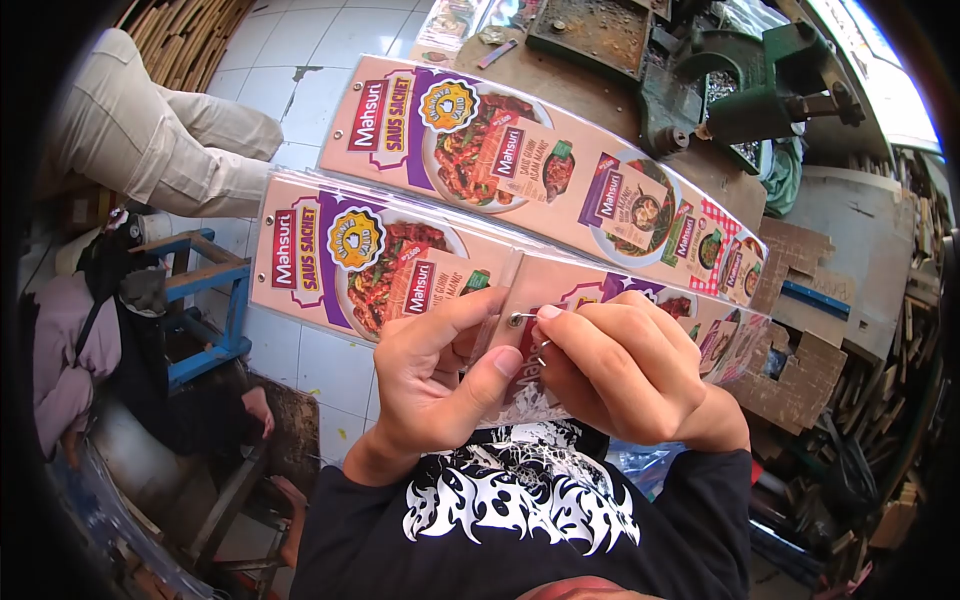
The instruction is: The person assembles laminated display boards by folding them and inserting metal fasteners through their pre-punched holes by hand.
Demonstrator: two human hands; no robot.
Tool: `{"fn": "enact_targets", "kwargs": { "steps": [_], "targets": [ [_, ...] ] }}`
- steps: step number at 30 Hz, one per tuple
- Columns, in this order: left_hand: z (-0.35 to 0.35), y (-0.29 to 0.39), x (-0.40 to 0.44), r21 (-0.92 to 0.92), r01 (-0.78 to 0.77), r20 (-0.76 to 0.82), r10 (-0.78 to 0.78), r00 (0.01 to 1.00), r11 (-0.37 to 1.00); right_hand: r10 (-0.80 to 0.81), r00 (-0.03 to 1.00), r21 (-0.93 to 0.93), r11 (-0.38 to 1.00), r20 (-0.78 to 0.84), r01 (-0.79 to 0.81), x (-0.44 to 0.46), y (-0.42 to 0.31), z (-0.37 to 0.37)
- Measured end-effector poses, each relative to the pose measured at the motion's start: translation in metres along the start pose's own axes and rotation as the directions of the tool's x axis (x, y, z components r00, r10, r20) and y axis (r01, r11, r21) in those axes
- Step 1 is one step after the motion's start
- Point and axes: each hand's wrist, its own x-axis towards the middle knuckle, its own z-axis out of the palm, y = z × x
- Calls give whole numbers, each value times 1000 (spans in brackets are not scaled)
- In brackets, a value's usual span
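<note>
My left hand (440, 375) grips the edge of a pink printed sauce display card (585, 293) with a clear plastic covering, thumb and fingers near its corner. A round metal eyelet (514, 320) sits in that corner. My right hand (630, 365) pinches a thin bent metal wire (529, 316). One end of it lies at the eyelet; whether it passes through cannot be made out. Another bit of metal shows below my right fingertips. Beneath the held card lies a stack of similar cards (300, 300), and a second stack (350, 170) lies beyond it.
A green metal machine (720, 70) stands at the upper right beside a dirty metal tray (585, 40). Brown board pieces (800, 390) lie at the right. To the left are a blue-framed stool (215, 300), a person in light trousers (150, 140) and another person's hand (258, 410).
</note>
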Motion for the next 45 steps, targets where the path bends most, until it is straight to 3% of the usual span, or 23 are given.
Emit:
{"fn": "enact_targets", "kwargs": {
  "steps": [7,12,14,19,21,23,24,26,27,28,30,31,32,34,36,38,43,45],
  "targets": [
    [1,3,-1,82,-66,5,65,998,994,-125,992,-93,988,3,125,-3,1,1],
    [-4,1,-6,250,-129,50,120,991,959,-226,972,-230,944,67,236,4,-5,1],
    [-3,0,-7,258,-129,52,120,991,958,-251,963,-293,917,101,270,9,-8,0],
    [2,-2,-5,167,-118,17,117,993,979,-248,960,-234,933,130,273,11,-1,-4],
    [3,-5,-4,-10,-40,-47,40,998,999,-198,968,-214,950,152,227,5,2,-3],
    [2,-3,-1,-33,18,-38,-19,999,999,6,998,-12,1000,68,-5,4,4,0],
    [1,-2,-2,-56,85,-30,-87,996,995,5,998,-7,1000,67,-5,2,4,2],
    [2,-1,-3,-60,112,-48,-115,992,992,169,985,149,976,-42,-161,-3,6,4],
    [3,0,-3,-70,138,-63,-142,988,988,258,966,159,955,-28,-251,0,3,-2],
    [3,-1,-3,-68,140,-60,-144,988,988,261,965,158,954,-31,-253,2,8,-6],
    [3,-2,-3,-55,153,-78,-157,985,987,190,977,-25,981,-92,-193,5,22,-12],
    [1,-3,-3,-55,152,-76,-156,985,987,297,953,-52,953,-63,-300,4,22,-17],
    [-1,-5,-3,-49,155,-69,-158,985,987,295,953,-52,953,-64,-298,2,21,-20],
    [-2,-6,-2,-42,155,-64,-157,985,987,678,734,181,717,42,-673,-5,22,-26],
    [0,-7,-1,-51,137,-68,-141,988,989,637,769,205,746,61,-634,-16,30,-33],
    [-1,-8,1,-36,113,-46,-115,992,993,698,709,340,647,97,-683,-20,30,-40],
    [2,-10,8,-13,78,-23,-78,997,997,667,740,328,682,87,-654,-23,27,-45],
    [3,-13,9,-10,18,-16,-18,1000,1000,471,877,90,881,-97,-464,-23,28,-39]
  ]
}}
